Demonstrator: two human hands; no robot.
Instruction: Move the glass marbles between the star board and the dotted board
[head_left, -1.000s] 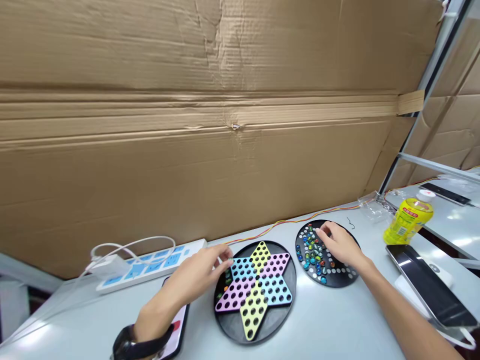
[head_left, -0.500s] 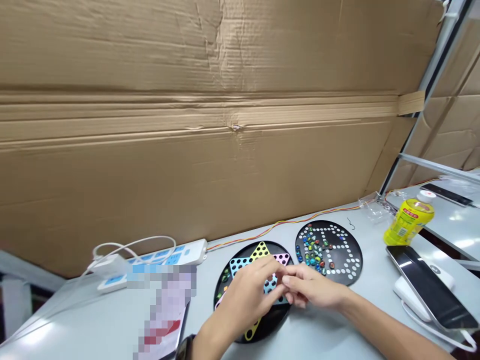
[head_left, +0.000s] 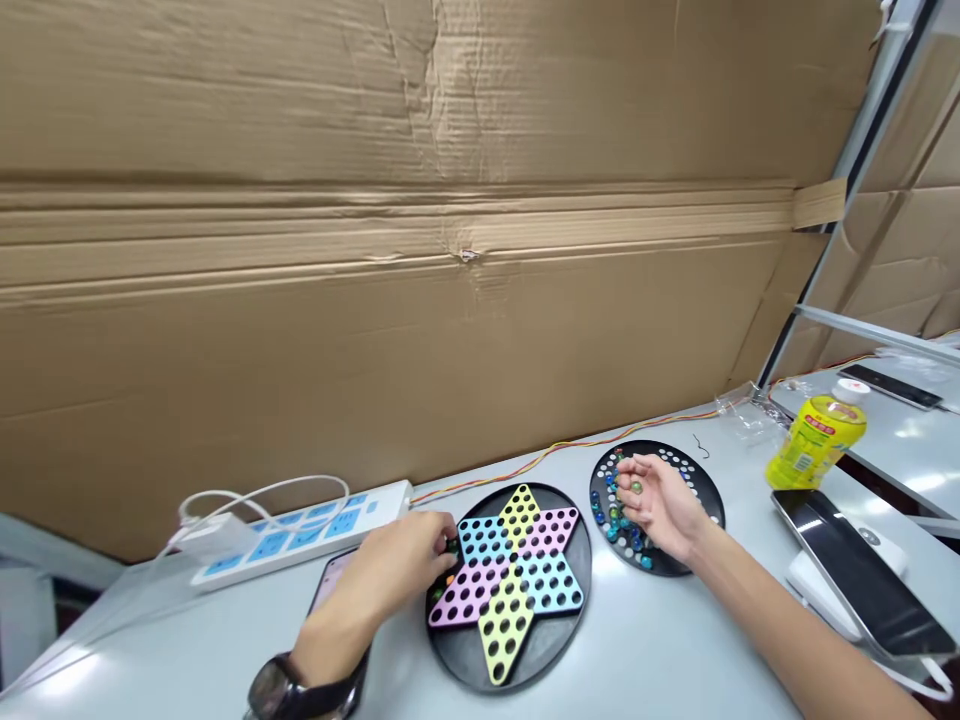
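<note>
My left hand (head_left: 401, 560) is at the left rim of a black round Chinese checkers board (head_left: 544, 655). Its thumb and fingers close around a dark green marble (head_left: 452, 546) there, partly hidden by the fingertips. The board carries a star of yellow, blue and pink points with holes. My right hand (head_left: 667, 508), palm up with curled fingers, holds a light green marble (head_left: 636, 487). It is over a second black round tray (head_left: 679, 567) with white dots, where several coloured marbles (head_left: 613, 520) lie.
A white power strip (head_left: 300, 540) with a plugged charger and cable lies at the left. Below my left wrist is a phone (head_left: 330, 580). On the right are a yellow drink bottle (head_left: 817, 440), a dark phone (head_left: 862, 570) and a white power bank (head_left: 821, 595). Cardboard (head_left: 450, 350) walls the back.
My hands were together over the star board and have moved apart. The left went to the board's left rim, the right up over the marble tray. The star is uncovered.
</note>
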